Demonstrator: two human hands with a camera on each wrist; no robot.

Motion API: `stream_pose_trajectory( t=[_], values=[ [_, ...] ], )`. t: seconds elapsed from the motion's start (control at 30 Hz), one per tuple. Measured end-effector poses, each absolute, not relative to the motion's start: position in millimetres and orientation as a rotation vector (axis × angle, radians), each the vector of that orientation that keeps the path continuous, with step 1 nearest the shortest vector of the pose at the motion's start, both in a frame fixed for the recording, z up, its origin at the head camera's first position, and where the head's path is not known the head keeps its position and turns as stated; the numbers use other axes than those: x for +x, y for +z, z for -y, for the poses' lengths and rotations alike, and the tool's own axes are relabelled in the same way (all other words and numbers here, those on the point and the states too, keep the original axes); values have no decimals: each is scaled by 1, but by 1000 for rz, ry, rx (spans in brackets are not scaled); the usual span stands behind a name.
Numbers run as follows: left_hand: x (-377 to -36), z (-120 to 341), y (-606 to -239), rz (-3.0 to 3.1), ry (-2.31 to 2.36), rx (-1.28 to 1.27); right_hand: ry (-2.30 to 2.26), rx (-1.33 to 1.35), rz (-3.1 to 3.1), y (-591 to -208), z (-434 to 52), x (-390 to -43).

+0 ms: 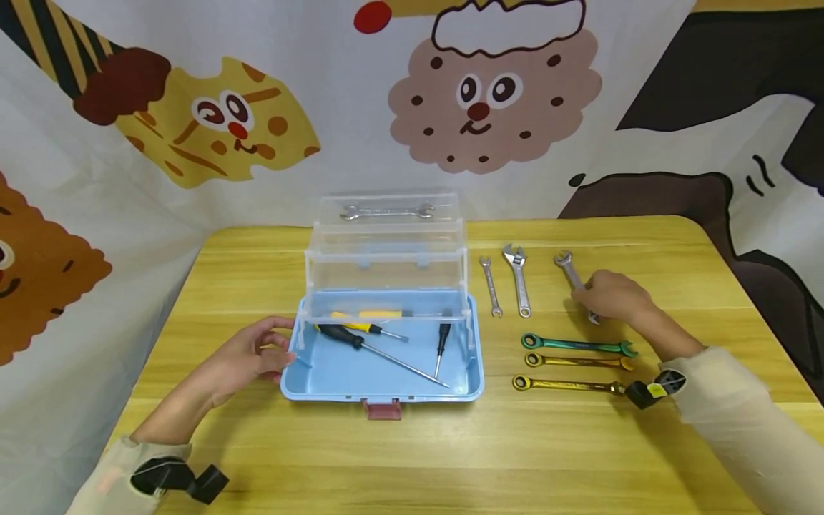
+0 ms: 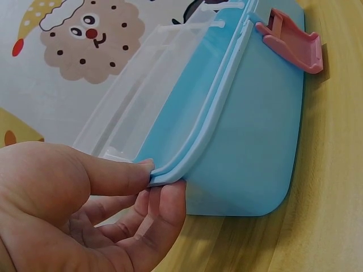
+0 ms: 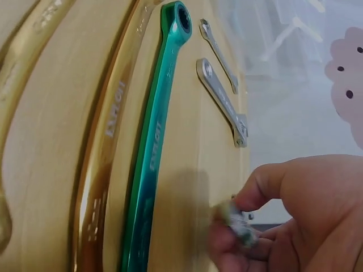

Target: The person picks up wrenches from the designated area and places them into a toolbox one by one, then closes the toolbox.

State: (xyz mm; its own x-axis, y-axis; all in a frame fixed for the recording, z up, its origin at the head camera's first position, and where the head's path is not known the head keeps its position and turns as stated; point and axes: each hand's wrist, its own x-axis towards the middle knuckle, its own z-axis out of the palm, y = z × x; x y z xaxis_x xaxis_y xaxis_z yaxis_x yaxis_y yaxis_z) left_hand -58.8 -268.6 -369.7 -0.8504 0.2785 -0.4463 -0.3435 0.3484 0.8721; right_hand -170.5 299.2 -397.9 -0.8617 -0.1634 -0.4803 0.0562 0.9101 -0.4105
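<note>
**Gripping a silver wrench beside an open toolbox**

Counting the tools on the wooden table (image 1: 257,458) gives six wrenches outside the box: a small silver open-end wrench (image 1: 491,286), an adjustable wrench (image 1: 518,279), a silver combination wrench (image 1: 569,270), one green ratchet wrench (image 1: 577,345) and two gold ratchet wrenches (image 1: 573,361), which lie in a row below the green one. The right hand (image 1: 611,297) curls its fingers round the lower end of the silver combination wrench, thumb and fingertips pinching the shaft, as the right wrist view shows; the wrench's head points away from the person, to the right of the adjustable wrench.

Left of the wrenches stands the blue toolbox (image 1: 335,383), its clear tiered trays (image 1: 386,257) swung up and back. One more silver double-ended wrench (image 1: 388,212) lies in the top tray. The blue bottom holds three screwdrivers: a yellow-and-black one (image 1: 360,325), a long black-handled one (image 1: 380,350) crossing beneath it, and a short black one (image 1: 441,347) to the right. A pink latch (image 1: 382,408) hangs at the front edge.

The left hand (image 1: 251,354) holds the box's left rim, thumb on top and fingertips under the lip, fingers narrowly parted.
</note>
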Motion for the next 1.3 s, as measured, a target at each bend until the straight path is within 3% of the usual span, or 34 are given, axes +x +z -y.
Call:
stream_pose_trajectory(
  t=[0.33, 0.63, 0.97, 1.3],
  values=[
    [-59, 270, -371, -2086, 1536, -57, -815, -77, -2768, -396, -325, -160],
    [-60, 270, -372, -2086, 1549, -62, -1117, -134, -2896, -417, -339, -154],
    [-60, 269, -374, -2089, 1552, -56, -1219, 35, -2904, -432, -342, -152],
    [-58, 270, -377, -2074, 1570, -40, -1315, 35, -2893, -428, -344, -153]
  ],
)
